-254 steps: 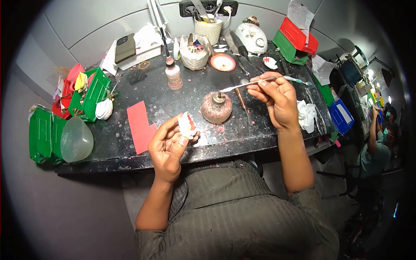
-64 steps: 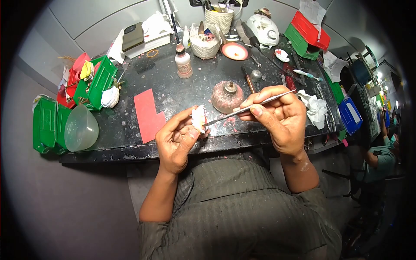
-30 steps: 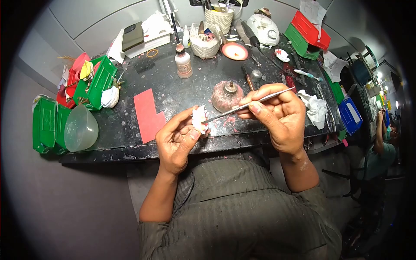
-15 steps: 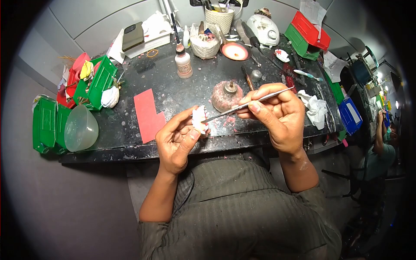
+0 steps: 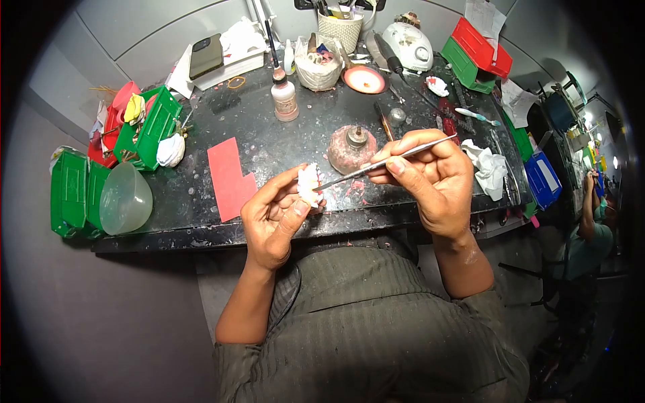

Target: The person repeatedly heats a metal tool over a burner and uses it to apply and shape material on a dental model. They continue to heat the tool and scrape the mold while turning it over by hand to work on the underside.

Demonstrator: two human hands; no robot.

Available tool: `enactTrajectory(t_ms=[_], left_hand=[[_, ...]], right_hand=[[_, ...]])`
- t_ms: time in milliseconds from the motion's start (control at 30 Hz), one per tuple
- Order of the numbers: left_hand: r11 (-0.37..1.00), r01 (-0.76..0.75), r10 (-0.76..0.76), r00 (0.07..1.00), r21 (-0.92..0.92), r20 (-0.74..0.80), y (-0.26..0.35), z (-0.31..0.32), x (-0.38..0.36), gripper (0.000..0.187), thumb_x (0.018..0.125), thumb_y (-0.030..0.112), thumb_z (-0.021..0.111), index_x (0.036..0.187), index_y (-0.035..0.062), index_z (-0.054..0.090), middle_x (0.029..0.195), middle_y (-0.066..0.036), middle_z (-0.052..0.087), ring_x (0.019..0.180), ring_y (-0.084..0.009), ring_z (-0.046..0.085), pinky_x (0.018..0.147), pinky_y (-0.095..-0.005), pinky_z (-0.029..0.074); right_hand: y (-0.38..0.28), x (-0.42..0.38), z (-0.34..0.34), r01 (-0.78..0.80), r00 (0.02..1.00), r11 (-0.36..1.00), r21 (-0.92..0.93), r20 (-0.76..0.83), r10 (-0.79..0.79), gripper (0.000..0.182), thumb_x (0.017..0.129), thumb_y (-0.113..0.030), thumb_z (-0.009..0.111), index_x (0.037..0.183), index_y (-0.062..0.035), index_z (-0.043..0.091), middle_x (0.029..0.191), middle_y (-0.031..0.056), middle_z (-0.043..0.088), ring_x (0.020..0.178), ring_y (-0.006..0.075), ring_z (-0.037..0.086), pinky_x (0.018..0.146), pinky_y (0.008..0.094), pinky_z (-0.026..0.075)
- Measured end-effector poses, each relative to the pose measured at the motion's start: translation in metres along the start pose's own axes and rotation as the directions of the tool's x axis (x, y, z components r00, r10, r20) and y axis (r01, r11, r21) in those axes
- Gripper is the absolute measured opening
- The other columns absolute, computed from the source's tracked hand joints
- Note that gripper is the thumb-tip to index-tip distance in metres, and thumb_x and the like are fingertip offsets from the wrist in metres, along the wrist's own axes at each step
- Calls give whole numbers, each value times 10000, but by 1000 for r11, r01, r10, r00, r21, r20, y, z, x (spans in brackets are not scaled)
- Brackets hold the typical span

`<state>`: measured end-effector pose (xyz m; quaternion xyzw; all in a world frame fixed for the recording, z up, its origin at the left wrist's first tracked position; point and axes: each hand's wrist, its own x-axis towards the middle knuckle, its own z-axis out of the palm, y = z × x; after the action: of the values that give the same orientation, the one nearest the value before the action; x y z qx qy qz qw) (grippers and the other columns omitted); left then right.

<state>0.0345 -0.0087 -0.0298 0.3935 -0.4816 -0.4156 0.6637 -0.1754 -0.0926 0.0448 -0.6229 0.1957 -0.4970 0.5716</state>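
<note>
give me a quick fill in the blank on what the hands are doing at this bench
1. The left hand holds a small white dental cast between thumb and ____.
2. The right hand holds a thin ____ tool whose tip meets the cast.
3. The flat sheet left of the cast is ____ in colour.
4. The translucent bowl lies beside a ____ box.

Missing words: fingers; metal; red; green

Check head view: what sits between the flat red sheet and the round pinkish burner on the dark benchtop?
Nothing solid in the head view: between the flat red sheet and the round pinkish burner shows only dark benchtop, speckled with pale flecks.
</note>
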Motion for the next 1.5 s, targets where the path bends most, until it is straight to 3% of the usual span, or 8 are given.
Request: enactTrajectory(t_ms=[67, 600, 667, 767, 867, 1200, 1267, 1500], left_hand=[[994, 6, -5, 1000, -106, 8, 1, -1, 0, 506, 902, 101, 622, 1311, -155, 469, 1067, -213, 643, 939, -212, 670, 859, -305, 529], [997, 0, 1, 1000, -76, 12, 1, -1, 0, 501, 909, 141, 620, 1297, -147, 488, 1048, -205, 658, 922, -208, 673, 818, -295, 548], [1000, 3, -3, 1000, 17, -5, 1, 0, 0, 553, 901, 246, 587, 1279, -148, 501, 1121, -246, 629, 946, -277, 670, 783, -419, 606], [995, -5, 6, 1000, -97, 7, 0, -1, 0, 484, 917, 133, 609, 1291, -149, 491, 1049, -209, 660, 910, -205, 674, 807, -305, 566], [1000, 11, -11, 1000, 7, -11, 3, 2, 0, 549, 907, 250, 579, 1270, -155, 504, 1127, -244, 625, 942, -279, 670, 775, -415, 610], [1000, 17, -17, 1000, 6, 0, 3, 2, 1, 540, 913, 247, 574, 1264, -157, 506, 1122, -239, 626, 947, -275, 666, 767, -416, 613], [995, 9, -9, 1000, -99, 1, 3, 1, 0, 471, 925, 130, 603, 1285, -153, 493, 1042, -218, 664, 898, -221, 684, 797, -317, 577], [994, 0, 1, 1000, -109, 8, 0, -1, 1, 473, 925, 138, 601, 1281, -155, 493, 1040, -219, 660, 895, -234, 685, 793, -321, 580]], right_hand=[[0, 0, 0, 0, 1000, 1000, -1, 4, 0, 165, 913, 71, 594, 1071, 84, 546, 993, 183, 665, 936, 213, 696, 814, 309, 610], [0, -5, -2, -6, 999, 1000, 8, 32, 5, 170, 908, 83, 589, 1071, 91, 541, 997, 199, 669, 948, 224, 696, 833, 328, 606], [-1, -5, -2, -1, 1000, 1000, 1, 25, 1, 171, 906, 84, 590, 1070, 92, 541, 994, 199, 670, 948, 224, 696, 835, 328, 605], [-3, -5, -1, -25, 999, 999, 25, 25, 25, 170, 905, 85, 588, 1068, 92, 542, 990, 195, 671, 947, 223, 696, 838, 327, 603], [-1, -5, -2, -13, 999, 1000, 13, 30, 12, 162, 907, 83, 583, 1064, 88, 543, 989, 197, 672, 947, 223, 697, 840, 326, 602], [-2, -4, 0, 1, 999, 1000, 27, 51, -2, 152, 907, 79, 581, 1054, 78, 543, 999, 206, 673, 964, 228, 693, 851, 330, 596], [-1, -4, 0, 9, 998, 1000, 23, 60, -10, 151, 908, 80, 579, 1054, 78, 542, 1001, 208, 672, 968, 230, 692, 852, 331, 596], [-1, -5, -2, 11, 998, 999, 35, 63, -13, 149, 908, 82, 572, 1053, 77, 538, 1013, 214, 667, 979, 240, 688, 855, 341, 597]])
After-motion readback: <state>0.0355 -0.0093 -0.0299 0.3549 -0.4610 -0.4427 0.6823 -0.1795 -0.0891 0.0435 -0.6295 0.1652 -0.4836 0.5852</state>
